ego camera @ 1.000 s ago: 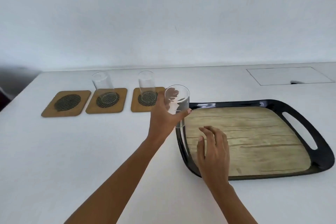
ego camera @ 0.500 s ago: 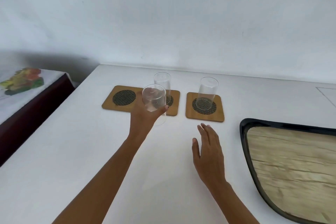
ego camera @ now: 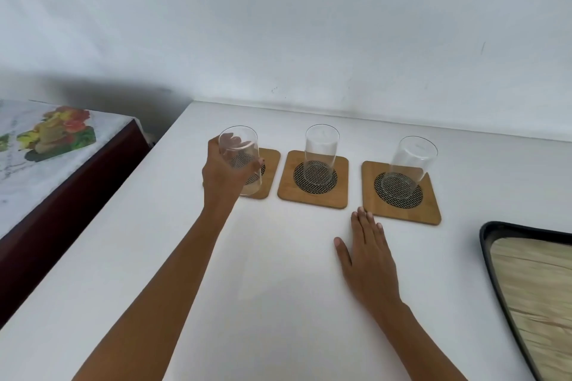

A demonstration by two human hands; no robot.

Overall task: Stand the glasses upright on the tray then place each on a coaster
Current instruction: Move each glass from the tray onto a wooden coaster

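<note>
My left hand [ego camera: 223,175] grips a clear glass [ego camera: 240,155], held upright just above the left wooden coaster [ego camera: 270,168], which it partly hides. Whether the glass touches the coaster I cannot tell. A second glass [ego camera: 320,153] stands upright on the middle coaster [ego camera: 314,202]. A third glass [ego camera: 410,165] stands on the right coaster [ego camera: 402,210]. My right hand [ego camera: 370,260] lies flat on the white table, fingers together, in front of the gap between the middle and right coasters. The black tray [ego camera: 495,272] with a wood-print base shows at the right edge, with nothing visible on it.
The white table [ego camera: 247,288] meets a white wall at the back. To the left, lower down, stands a dark brown piece of furniture [ego camera: 71,192] covered by a cloth with a fruit print.
My left hand has carried the glass from the tray's left edge leftward to the left coaster. My right hand left the tray and now rests on the table. The view has swung left.
</note>
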